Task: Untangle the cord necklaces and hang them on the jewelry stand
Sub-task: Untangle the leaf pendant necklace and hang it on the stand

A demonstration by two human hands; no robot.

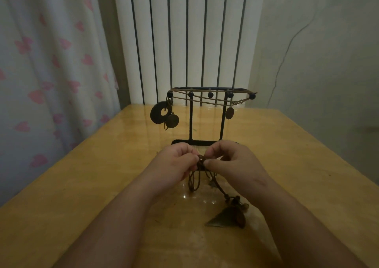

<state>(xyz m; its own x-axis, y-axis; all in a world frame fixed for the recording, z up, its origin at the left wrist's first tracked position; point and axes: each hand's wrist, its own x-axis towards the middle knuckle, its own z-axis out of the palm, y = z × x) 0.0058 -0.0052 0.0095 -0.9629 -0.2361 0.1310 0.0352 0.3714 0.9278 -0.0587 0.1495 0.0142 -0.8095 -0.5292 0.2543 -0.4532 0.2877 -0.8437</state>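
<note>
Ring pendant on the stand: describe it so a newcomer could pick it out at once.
On the wooden table stands a black jewelry stand. Two dark pendants hang at the left end of its top bar; the ring pendant is the larger, upper-left one. Unlike the solid disc beside it and the small oval pendant at the right, it has a hole through it.

both hands (205,163) pinching tangled cord necklace (200,165), jewelry stand (205,113) behind

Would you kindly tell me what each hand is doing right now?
Left hand: pinching the knot of tangled brown cord necklaces.
Right hand: pinching the same knot.
</note>
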